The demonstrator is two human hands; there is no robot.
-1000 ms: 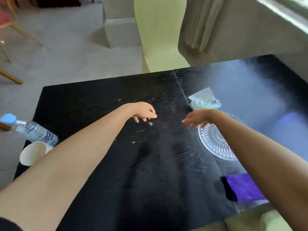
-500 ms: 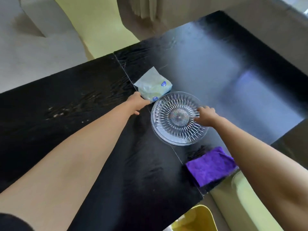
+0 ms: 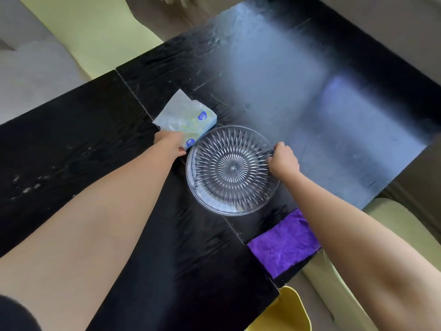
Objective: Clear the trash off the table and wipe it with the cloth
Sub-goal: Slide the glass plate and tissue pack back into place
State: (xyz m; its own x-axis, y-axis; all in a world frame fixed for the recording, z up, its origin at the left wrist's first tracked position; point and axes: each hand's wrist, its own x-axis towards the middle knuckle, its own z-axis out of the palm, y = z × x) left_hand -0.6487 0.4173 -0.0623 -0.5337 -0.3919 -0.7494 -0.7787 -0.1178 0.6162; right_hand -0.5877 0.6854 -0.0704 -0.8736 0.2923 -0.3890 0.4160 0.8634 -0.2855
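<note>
Now, table (image 3: 95, 139): black and glossy; clearing stage, wiping not yet begun, I judge.
Glass plate (image 3: 214, 187): empty, flat on the table between the hands.
Purple cloth (image 3: 284, 244): lying at the near right edge, untouched.
Tissue pack (image 3: 186, 118): touching the plate's far-left rim.
Left hand (image 3: 169, 143): curled round the pack's near corner.
Right hand (image 3: 284, 162): fingers hooked over the plate's right rim.
Crumbs (image 3: 28, 187): scattered far left; next, probably lift both items clear, plate kept level.
</note>
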